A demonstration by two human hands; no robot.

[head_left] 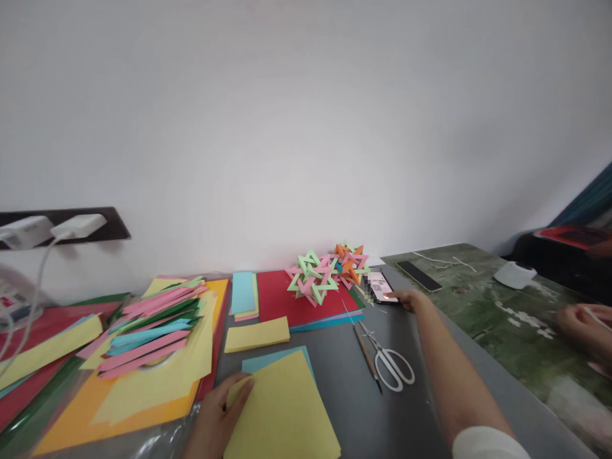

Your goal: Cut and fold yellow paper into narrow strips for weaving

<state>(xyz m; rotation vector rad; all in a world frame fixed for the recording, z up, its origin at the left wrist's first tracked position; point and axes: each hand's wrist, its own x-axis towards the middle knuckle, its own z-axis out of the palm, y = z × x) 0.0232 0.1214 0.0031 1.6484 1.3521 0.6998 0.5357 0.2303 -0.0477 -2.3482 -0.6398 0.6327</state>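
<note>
My left hand (222,411) pinches the upper left edge of a yellow paper stack (282,411), with a blue sheet (261,363) showing behind it. At the right, my right hand (405,298) reaches to a lit phone (381,285), a finger touching the lower part of its screen; the other fingers are partly hidden. White-handled scissors (392,368) lie nearer to me, beside a thin craft tool (367,354). A folded yellow strip (257,335) rests above the stack. Two folded-paper star models, one green and pink (313,278), one orange (351,262), stand on red paper (275,299).
Colored strips (153,325) and sheets cover the left side, near a wall socket with chargers (79,225). To the right, a green table (473,299) holds a second phone (419,275), white pieces and a white object (515,275). Another person's hand (586,325) is at the right edge.
</note>
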